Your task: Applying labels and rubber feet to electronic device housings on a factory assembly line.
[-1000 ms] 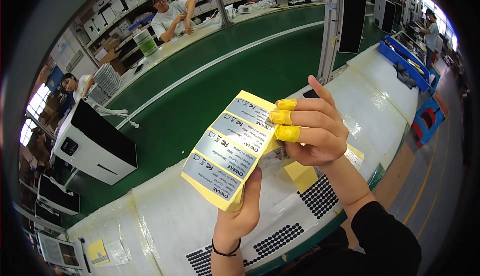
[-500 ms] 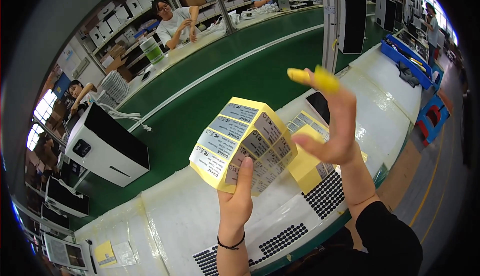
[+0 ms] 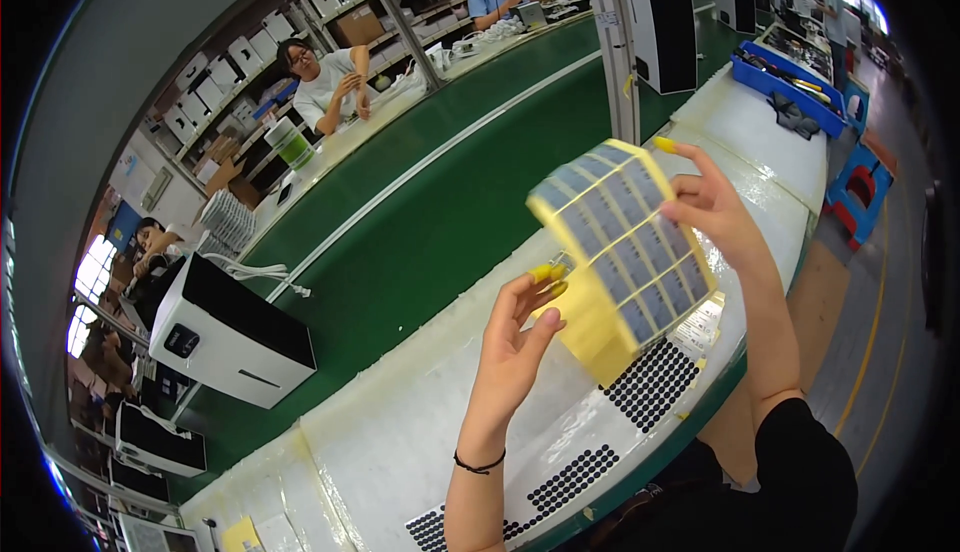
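Note:
My right hand (image 3: 718, 214) grips a curved sheet of silver-grey labels (image 3: 640, 242) on yellow backing by its right side, thumb in front. A yellow finger cot (image 3: 666, 144) covers a fingertip sticking out past the sheet's top corner. My left hand (image 3: 515, 344) is below and left of the sheet, apart from it, its fingers bent and the thumb spread away. Two of its fingertips wear yellow cots (image 3: 547, 274). A small silvery piece (image 3: 563, 261) shows at these tips; I cannot tell whether it sticks there or lies behind. Under the sheet, yellow backing paper (image 3: 597, 340) lies on the table.
Sheets of round black dots (image 3: 652, 384) lie along the white-covered table's near edge. Beyond is a green conveyor (image 3: 420, 242) with a white-and-black appliance (image 3: 235, 327) at left. A blue tool bin (image 3: 790, 87) stands far right. Co-workers sit across the line.
The label sheet has passed from my left hand to my right and moved right. My left hand has let go of it. The view has shifted slightly to the right.

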`<action>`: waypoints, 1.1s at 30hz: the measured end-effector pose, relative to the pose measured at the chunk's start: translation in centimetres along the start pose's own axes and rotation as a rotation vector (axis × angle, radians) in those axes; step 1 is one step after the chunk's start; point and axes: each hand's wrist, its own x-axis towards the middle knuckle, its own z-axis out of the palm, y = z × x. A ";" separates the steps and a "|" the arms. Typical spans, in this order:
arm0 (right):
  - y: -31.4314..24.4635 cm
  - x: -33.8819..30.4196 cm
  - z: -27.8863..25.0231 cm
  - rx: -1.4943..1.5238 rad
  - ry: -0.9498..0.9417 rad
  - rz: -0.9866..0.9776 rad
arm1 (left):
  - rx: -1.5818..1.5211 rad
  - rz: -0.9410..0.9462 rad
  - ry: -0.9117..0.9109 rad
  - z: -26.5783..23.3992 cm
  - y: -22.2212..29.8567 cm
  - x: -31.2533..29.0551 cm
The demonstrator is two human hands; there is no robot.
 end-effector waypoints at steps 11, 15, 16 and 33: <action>7.6 -0.3 -7.0 -0.816 0.620 -0.269 | 0.141 -0.110 0.178 -4.9 -1.5 -1.6; 5.1 1.6 -3.3 -0.750 0.467 -0.435 | 0.156 -0.094 0.285 -7.4 -0.9 -2.5; 4.6 2.0 -2.4 -0.745 0.467 -0.440 | 0.159 -0.097 0.321 -7.9 -0.8 -2.7; 3.8 9.0 12.0 -0.523 0.030 -0.626 | 0.356 0.275 1.141 -27.0 3.1 -5.1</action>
